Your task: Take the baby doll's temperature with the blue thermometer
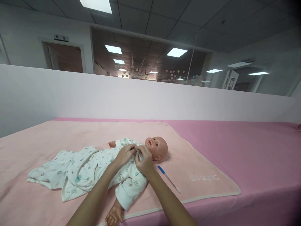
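Note:
A baby doll (160,147) lies on its back with its head to the right. It wears a white patterned baby gown (81,168) with long sleeves. At the chest, just below the doll's chin, my left hand (126,154) pinches the gown's fabric. My right hand (144,160) is closed on the same spot from the other side, the two hands nearly touching. A small bit of white cloth shows between the fingertips; whether a fastener is there I cannot tell. The doll's near arm (115,213) points toward me, its far hand (112,144) away.
A thermometer-like stick with a blue cap (169,179) lies right of my right forearm. Beneath the doll spreads a peach blanket (199,163) with pale edging, over a pink sheet (258,150). A low white wall (141,100) runs behind, with windows above.

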`<move>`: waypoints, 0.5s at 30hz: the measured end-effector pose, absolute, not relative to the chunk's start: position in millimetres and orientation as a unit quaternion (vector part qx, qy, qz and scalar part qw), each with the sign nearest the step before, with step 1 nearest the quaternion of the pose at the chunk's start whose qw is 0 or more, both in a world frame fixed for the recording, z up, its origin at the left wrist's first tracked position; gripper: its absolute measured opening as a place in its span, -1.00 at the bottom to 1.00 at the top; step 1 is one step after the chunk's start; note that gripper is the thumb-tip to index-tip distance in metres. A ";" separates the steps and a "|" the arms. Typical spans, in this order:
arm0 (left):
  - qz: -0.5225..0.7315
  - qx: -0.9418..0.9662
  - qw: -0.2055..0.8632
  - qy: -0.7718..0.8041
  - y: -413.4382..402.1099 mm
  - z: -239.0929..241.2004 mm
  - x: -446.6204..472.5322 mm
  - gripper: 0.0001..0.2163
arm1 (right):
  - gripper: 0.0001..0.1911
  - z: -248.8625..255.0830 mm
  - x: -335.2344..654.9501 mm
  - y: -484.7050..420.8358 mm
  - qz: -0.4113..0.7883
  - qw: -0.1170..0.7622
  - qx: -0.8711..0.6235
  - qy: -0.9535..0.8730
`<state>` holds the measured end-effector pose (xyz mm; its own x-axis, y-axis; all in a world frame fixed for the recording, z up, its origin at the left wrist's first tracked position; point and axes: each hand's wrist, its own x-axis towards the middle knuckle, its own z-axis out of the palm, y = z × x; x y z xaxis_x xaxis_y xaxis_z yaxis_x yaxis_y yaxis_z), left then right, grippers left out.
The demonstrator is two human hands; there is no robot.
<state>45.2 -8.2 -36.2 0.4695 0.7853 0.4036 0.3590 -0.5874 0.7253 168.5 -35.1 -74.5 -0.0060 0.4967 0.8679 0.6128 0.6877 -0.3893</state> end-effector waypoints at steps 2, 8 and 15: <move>0.381 0.808 0.284 0.348 -8.0 -35.8 44.9 -0.85 | -0.74 -75.0 168.4 -34.8 -0.048 0.588 -0.395 -0.705; 0.391 0.809 0.297 0.323 -6.2 -36.9 44.2 -0.83 | -0.74 -72.6 167.7 -35.5 -0.036 0.591 -0.396 -0.702; 0.424 0.781 0.345 0.301 -3.9 -39.7 44.1 -0.74 | -0.72 -69.4 167.5 -36.9 -0.038 0.598 -0.386 -0.702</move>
